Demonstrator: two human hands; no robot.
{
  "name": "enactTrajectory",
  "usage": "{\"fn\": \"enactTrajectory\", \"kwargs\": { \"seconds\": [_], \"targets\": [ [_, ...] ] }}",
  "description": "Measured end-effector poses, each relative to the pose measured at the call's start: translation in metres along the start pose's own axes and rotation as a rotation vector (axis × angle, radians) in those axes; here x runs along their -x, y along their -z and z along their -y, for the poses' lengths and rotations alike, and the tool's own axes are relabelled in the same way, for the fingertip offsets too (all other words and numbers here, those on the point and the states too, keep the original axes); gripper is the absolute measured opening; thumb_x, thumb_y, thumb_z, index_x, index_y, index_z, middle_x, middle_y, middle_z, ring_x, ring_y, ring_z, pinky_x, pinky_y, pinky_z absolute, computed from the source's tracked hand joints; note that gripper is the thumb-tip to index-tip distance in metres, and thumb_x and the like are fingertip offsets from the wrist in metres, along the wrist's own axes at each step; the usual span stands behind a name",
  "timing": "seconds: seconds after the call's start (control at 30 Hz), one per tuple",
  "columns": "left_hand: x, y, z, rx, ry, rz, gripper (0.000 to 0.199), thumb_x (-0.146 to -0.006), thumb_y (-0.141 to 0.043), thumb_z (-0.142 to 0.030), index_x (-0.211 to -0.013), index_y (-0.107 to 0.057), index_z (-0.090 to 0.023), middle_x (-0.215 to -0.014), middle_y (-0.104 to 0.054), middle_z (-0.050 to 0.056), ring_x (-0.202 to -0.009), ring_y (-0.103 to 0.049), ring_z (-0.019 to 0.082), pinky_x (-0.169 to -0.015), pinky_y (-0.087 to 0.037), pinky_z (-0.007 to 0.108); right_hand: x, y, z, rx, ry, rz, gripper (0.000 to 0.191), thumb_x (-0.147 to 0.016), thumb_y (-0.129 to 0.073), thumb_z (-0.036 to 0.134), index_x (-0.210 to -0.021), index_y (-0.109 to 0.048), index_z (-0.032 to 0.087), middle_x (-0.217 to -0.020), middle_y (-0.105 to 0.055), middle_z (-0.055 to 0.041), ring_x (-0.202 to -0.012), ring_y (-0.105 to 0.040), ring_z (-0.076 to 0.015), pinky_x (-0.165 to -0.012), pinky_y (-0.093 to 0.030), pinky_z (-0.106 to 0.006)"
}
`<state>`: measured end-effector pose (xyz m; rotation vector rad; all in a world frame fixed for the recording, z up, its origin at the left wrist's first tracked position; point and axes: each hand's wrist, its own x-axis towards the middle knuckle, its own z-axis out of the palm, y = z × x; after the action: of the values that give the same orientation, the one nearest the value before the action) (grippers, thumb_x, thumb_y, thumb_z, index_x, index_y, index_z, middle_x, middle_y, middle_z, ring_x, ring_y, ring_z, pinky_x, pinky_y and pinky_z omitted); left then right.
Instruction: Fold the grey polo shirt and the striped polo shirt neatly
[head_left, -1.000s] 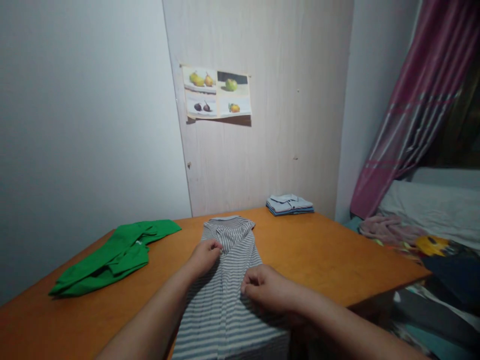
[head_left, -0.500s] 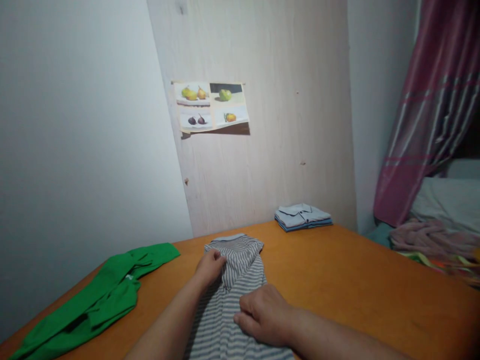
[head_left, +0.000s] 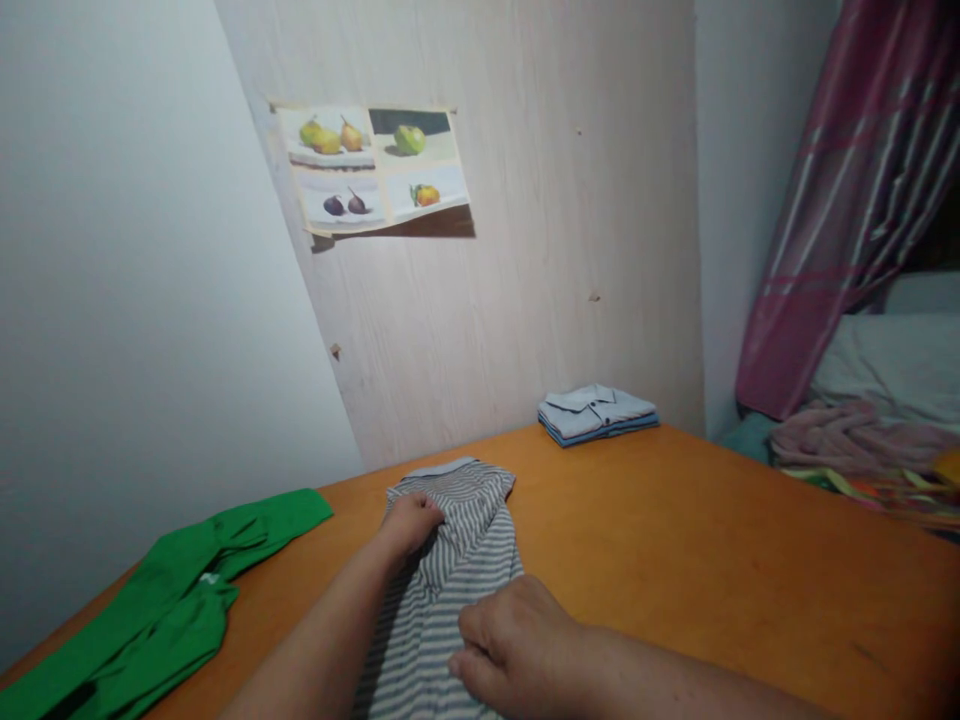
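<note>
A grey-and-white striped shirt (head_left: 469,560) lies lengthwise on the orange table, folded narrow, its light collar end pointing to the wall. My left hand (head_left: 412,522) is closed, pinching the fabric near the shirt's upper left edge. Lower down, my right hand (head_left: 517,640) has its fingers curled into the cloth at the shirt's right side. Creases run through the fabric between the two hands. The shirt's near end runs out of the picture at the bottom.
A green garment (head_left: 165,600) lies spread along the table's (head_left: 675,560) left side. Folded shirts (head_left: 596,415) are stacked at the back edge by the wall. A fruit picture sheet (head_left: 379,170) hangs above. A purple curtain (head_left: 810,230) and rumpled bedding (head_left: 862,440) are at the right.
The view has shifted, so the picture sheet, green garment and folded stack appear farther left. Both hands keep nearly the same places on the striped shirt.
</note>
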<state>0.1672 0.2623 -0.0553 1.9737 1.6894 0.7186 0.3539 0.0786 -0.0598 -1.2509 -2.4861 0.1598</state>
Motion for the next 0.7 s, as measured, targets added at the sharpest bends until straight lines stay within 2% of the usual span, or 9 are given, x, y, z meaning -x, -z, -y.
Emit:
{"fn": "enactTrajectory", "kwargs": {
  "seconds": [0.1, 0.23, 0.4, 0.53, 0.6, 0.7],
  "targets": [
    [0.002, 0.001, -0.014, 0.041, -0.054, -0.082, 0.013, -0.077, -0.057, -0.030, -0.069, -0.050, -0.021, -0.061, -0.050, -0.002, -0.061, -0.049, 0.015, -0.054, -0.031, 0.024, 0.000, -0.002, -0.001, 0.005, 0.000, 0.006, 0.038, -0.094, -0.048, 0.052, -0.085, -0.069, 0.022, -0.082, -0.076, -0.0045, -0.069, -0.065, -0.0187, -0.060, -0.031, -0.028],
    [0.005, 0.006, -0.033, 0.092, -0.097, -0.155, 0.018, -0.085, -0.047, -0.037, -0.076, -0.050, -0.022, -0.066, -0.051, -0.002, -0.065, -0.050, 0.015, -0.057, -0.034, 0.023, -0.001, -0.001, 0.000, 0.026, 0.010, 0.006, 0.038, -0.094, -0.047, 0.051, -0.085, -0.069, 0.021, -0.083, -0.076, -0.0043, -0.071, -0.067, -0.0189, -0.060, -0.032, -0.028],
    [0.008, 0.009, -0.037, 0.076, -0.091, -0.168, 0.032, -0.085, -0.052, -0.051, -0.071, -0.052, -0.021, -0.067, -0.058, 0.001, -0.069, -0.054, 0.017, -0.061, -0.036, 0.025, 0.000, 0.001, 0.001, 0.033, -0.005, 0.027, 0.040, -0.095, -0.045, 0.052, -0.086, -0.069, 0.021, -0.085, -0.077, -0.0050, -0.074, -0.069, -0.0197, -0.061, -0.036, -0.029],
    [0.012, 0.006, -0.027, 0.030, 0.013, -0.073, 0.041, -0.071, -0.068, -0.057, -0.077, -0.061, -0.018, -0.078, -0.069, 0.007, -0.082, -0.063, 0.026, -0.066, -0.041, 0.029, 0.000, 0.003, 0.001, 0.036, -0.008, 0.044, 0.042, -0.095, -0.044, 0.053, -0.089, -0.070, 0.021, -0.087, -0.077, -0.0057, -0.076, -0.069, -0.0210, -0.063, -0.038, -0.029],
    [0.012, 0.003, -0.021, 0.040, 0.068, 0.022, 0.039, -0.066, -0.075, -0.051, -0.080, -0.064, -0.016, -0.084, -0.072, 0.008, -0.085, -0.065, 0.027, -0.068, -0.043, 0.030, -0.001, 0.003, 0.001, 0.038, -0.011, 0.049, 0.042, -0.094, -0.044, 0.054, -0.089, -0.070, 0.021, -0.087, -0.077, -0.0058, -0.076, -0.069, -0.0216, -0.063, -0.039, -0.029],
    [0.011, -0.001, -0.015, 0.104, 0.092, 0.118, 0.023, -0.067, -0.070, -0.034, -0.080, -0.067, -0.015, -0.077, -0.073, 0.006, -0.074, -0.066, 0.024, -0.062, -0.044, 0.028, -0.001, 0.004, 0.002, 0.032, -0.015, 0.054, 0.043, -0.094, -0.044, 0.055, -0.089, -0.070, 0.021, -0.086, -0.077, -0.0054, -0.076, -0.070, -0.0220, -0.062, -0.039, -0.029]
  ]
}}
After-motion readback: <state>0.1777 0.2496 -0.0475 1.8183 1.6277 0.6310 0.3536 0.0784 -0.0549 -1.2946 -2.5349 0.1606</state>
